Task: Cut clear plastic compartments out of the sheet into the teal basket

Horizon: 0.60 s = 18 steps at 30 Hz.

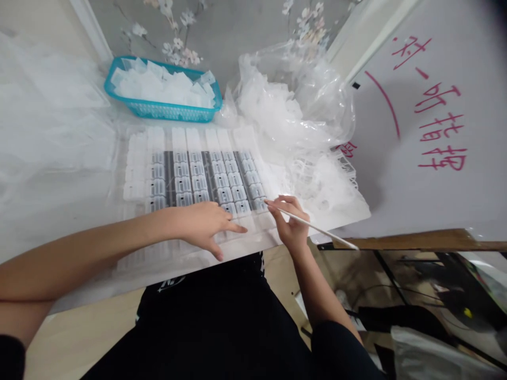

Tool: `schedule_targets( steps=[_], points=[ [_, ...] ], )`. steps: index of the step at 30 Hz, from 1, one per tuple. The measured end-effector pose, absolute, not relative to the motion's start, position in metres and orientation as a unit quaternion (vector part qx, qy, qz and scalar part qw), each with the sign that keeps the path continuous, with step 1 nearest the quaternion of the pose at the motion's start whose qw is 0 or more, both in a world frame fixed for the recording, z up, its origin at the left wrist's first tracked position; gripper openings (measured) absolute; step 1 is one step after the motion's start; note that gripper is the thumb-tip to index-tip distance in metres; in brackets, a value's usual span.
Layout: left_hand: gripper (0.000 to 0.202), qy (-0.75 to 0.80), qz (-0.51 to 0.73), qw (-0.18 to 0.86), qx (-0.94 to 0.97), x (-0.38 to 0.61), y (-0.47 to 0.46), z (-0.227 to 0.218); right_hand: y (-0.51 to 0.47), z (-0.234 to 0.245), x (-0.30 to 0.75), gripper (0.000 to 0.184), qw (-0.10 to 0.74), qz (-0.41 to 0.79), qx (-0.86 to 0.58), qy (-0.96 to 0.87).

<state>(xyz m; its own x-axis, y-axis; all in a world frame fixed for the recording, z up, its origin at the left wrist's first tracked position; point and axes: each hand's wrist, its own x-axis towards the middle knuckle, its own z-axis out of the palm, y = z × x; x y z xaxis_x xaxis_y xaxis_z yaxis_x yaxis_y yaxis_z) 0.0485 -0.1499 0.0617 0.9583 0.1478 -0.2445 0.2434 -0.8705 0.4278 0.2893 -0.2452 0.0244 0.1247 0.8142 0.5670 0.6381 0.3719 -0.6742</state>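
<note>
Rows of small clear plastic pieces with dark slots (pixel 222 181) lie in a sheet-like grid in front of me, with white strips (pixel 192 139) at their far end. My right hand (pixel 292 221) pinches a thin white stick (pixel 322 232); its tip meets the near right corner of the grid, and its other end points down to the right. My left hand (pixel 208 227) rests palm down over the near edge of the rows, fingers spread, hiding some of the pieces beneath it.
A teal basket (pixel 174 114) full of translucent squares stands at the back. Right of it are a clear plastic bag (pixel 285 105) of white pieces and a loose heap of white scraps (pixel 322 177). A white board with red writing (pixel 412 200) borders the right side.
</note>
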Motion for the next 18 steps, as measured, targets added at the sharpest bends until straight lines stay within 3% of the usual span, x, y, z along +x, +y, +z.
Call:
schedule_targets(
  steps=[7,12,18],
  points=[
    [0.037,0.089,-0.028,0.262,0.961,0.053,-0.144,0.058,-0.254,0.023,0.278,0.011,0.468,0.156,-0.574,-0.653],
    [0.035,0.091,0.042,0.118,0.988,0.066,-0.146,0.045,-0.260,0.017,0.280,0.012,0.471,0.175,-0.579,-0.643],
    [0.036,0.039,0.062,0.042,0.996,0.078,-0.143,0.042,-0.259,0.011,0.281,0.018,0.478,0.187,-0.605,-0.609]
  ],
)
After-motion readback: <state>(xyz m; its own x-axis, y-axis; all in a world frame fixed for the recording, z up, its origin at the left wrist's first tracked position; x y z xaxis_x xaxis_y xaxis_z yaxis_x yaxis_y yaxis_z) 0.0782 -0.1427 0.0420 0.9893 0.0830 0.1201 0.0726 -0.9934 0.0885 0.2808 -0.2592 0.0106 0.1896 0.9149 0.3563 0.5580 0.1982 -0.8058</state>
